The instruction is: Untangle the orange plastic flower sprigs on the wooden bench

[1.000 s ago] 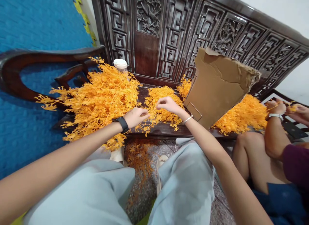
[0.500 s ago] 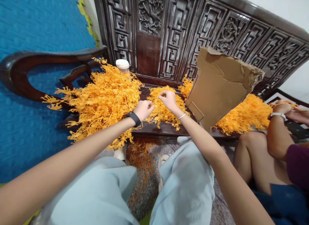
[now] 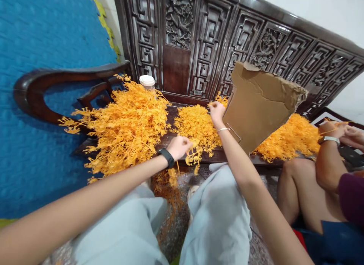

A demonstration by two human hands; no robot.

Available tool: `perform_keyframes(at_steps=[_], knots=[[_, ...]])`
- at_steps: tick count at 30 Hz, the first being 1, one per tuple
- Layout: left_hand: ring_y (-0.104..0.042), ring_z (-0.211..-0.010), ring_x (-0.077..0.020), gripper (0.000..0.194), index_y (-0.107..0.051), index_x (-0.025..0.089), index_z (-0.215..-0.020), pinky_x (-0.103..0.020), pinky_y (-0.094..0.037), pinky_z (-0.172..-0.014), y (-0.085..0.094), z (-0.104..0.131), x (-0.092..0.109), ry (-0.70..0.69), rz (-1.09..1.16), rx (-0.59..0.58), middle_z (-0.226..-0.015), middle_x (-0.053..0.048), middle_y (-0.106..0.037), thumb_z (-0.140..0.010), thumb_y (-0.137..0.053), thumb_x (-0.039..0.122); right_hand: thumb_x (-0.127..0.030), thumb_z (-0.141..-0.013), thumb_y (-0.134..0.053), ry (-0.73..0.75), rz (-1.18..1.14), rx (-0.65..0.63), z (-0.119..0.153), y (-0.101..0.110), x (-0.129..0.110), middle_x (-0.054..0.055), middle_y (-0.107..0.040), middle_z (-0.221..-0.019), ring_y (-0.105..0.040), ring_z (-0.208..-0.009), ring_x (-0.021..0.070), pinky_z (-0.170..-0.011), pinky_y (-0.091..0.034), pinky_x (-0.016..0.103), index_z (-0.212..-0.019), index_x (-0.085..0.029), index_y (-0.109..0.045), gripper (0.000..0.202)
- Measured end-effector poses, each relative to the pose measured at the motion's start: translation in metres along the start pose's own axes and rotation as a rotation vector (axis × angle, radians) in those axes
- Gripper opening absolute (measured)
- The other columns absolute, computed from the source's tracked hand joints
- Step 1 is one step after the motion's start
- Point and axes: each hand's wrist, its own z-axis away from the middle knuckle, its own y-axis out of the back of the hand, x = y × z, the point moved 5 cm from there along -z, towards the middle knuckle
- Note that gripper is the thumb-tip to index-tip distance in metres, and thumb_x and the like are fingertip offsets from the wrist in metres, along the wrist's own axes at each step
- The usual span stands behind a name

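My left hand is closed in a pinch on an orange plastic sprig, whose branched ends dangle over the bench's front edge. My right hand is up beside the cardboard, its fingers pinched together with a bit of orange showing at the tips. Between the hands lies a low heap of small orange pieces. Left of it, a big bushy pile of orange sprigs spills over the bench edge. More orange pieces show behind my right hand, partly hidden by the cardboard.
A bent cardboard sheet stands on the dark carved bench. A white-lidded jar is behind the big pile. On the right, another person's hands work by another orange heap. Orange scraps litter the floor.
My right hand has moved right and slightly up toward the cardboard. My left hand has come right and down, with an orange sprig now hanging from it.
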Motion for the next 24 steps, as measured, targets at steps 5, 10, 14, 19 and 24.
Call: perform_keyframes(at_steps=[5,10,14,19,24], knots=[[-0.041,-0.044,-0.0094,0.031,-0.045,0.017,-0.05,-0.024,-0.031,-0.05,-0.005,0.011,0.005,-0.079,0.081,-0.024,-0.045,0.002,-0.051,-0.075,-0.048,0.035,-0.017,-0.066,-0.056,-0.125,0.012,-0.091,-0.008,0.006,0.067,0.005,-0.062,-0.067,-0.056,-0.067,0.0173,-0.07,-0.042,0.029,-0.079,-0.013,-0.059,0.013],[-0.045,-0.048,-0.0103,0.027,-0.046,0.017,-0.056,-0.024,-0.033,-0.053,0.007,0.0,-0.013,-0.052,0.134,0.042,-0.05,0.002,-0.055,-0.075,-0.05,0.037,-0.019,-0.065,-0.057,-0.116,0.024,-0.148,-0.004,-0.005,0.091,0.0,-0.058,-0.065,-0.052,-0.062,0.0141,-0.067,-0.041,0.027,-0.085,-0.015,-0.057,0.02],[-0.049,-0.053,-0.0102,0.024,-0.048,0.017,-0.061,-0.023,-0.034,-0.053,0.017,-0.006,-0.013,-0.073,0.245,0.116,-0.056,0.002,-0.057,-0.075,-0.051,0.037,-0.023,-0.067,-0.056,-0.012,-0.009,-0.204,-0.002,-0.011,0.091,0.005,-0.06,-0.078,-0.053,-0.071,0.0149,-0.07,-0.042,0.029,-0.088,-0.014,-0.057,0.022],[-0.03,-0.036,-0.0038,0.018,-0.046,0.017,-0.065,-0.022,-0.022,-0.04,0.019,-0.008,-0.015,0.105,0.429,0.146,-0.057,0.003,-0.058,-0.077,-0.05,0.029,-0.025,-0.069,-0.057,0.068,-0.088,-0.233,0.007,-0.013,0.06,0.009,-0.06,-0.092,-0.054,-0.08,0.016,-0.076,-0.043,0.03,-0.088,-0.014,-0.056,0.022],[-0.023,-0.029,-0.0008,0.015,-0.041,0.017,-0.068,-0.021,-0.013,-0.035,0.02,-0.009,-0.03,0.31,0.649,0.2,-0.066,0.002,-0.06,-0.08,-0.048,0.023,-0.036,-0.078,-0.049,0.206,-0.294,-0.327,0.025,-0.002,-0.008,0.005,-0.06,-0.078,-0.055,-0.075,0.0135,-0.073,-0.043,0.026,-0.076,-0.015,-0.055,0.022]])
